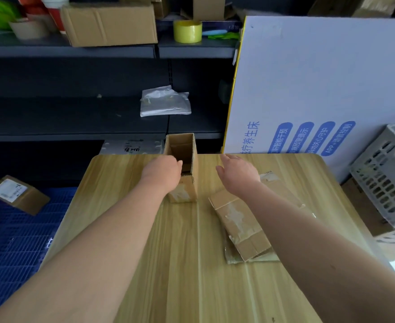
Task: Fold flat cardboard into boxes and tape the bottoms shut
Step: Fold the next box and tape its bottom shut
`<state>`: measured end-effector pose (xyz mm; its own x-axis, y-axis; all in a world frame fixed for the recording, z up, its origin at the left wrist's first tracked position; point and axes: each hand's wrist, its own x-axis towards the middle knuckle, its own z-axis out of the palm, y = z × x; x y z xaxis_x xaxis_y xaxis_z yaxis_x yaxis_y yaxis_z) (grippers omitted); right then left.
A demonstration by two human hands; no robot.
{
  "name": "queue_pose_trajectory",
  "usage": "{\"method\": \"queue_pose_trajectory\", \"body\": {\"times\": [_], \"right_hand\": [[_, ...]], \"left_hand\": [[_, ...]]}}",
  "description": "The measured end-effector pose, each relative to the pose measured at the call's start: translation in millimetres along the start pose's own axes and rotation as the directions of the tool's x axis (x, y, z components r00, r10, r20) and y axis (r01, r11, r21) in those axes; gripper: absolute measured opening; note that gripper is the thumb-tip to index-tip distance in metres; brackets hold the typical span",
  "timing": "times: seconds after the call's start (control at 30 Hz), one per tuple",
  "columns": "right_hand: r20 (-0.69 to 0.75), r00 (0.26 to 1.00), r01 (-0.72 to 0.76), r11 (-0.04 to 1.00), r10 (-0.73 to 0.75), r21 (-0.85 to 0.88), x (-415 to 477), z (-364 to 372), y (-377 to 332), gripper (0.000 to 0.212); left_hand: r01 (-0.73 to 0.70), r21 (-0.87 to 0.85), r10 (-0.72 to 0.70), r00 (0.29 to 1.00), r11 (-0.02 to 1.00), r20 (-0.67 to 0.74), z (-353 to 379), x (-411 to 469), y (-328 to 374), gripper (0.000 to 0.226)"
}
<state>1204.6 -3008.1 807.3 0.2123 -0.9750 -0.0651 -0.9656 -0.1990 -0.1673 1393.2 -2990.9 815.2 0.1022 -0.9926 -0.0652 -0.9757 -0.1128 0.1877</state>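
Observation:
A small brown cardboard box (184,157) lies on the far middle of the wooden table (191,264), its open end facing up and away. My left hand (162,170) rests against the box's left wall, fingers curled at its edge; whether they grip it is unclear. My right hand (236,169) hovers open to the right of the box, apart from it. Under my right forearm lies a stack of flat cardboard (240,220) with old tape marks.
Dark shelves behind the table hold a yellow tape roll (187,31), a brown tape roll (29,29), a cardboard box (110,23) and a plastic bag (165,102). A large white board (320,78) leans at the right, beside a grey crate (387,178). Blue floor grating (17,231) lies left.

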Motion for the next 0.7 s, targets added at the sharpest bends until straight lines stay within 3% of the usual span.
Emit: {"method": "queue_pose_trajectory", "body": {"times": [0.17,0.33,0.57,0.7], "right_hand": [[0.019,0.999,-0.048,0.999,0.048,-0.020,-43,-9,56,0.042],[0.108,0.987,-0.114,0.991,0.121,-0.068,-76,15,133,0.041],[0.242,0.935,-0.250,0.966,0.260,-0.071,-85,62,216,0.045],[0.331,0.903,-0.298,0.954,0.275,0.019,-78,87,238,0.055]], "left_hand": [[-0.150,0.029,0.151,0.987,0.988,-0.049,3,-35,48,0.036],[-0.202,0.056,0.195,0.975,0.978,0.104,50,-63,95,0.033],[-0.057,0.132,0.010,0.942,0.990,0.336,137,-76,126,0.033],[0.075,0.115,-0.116,0.910,0.990,0.397,170,-77,137,0.045]]}}
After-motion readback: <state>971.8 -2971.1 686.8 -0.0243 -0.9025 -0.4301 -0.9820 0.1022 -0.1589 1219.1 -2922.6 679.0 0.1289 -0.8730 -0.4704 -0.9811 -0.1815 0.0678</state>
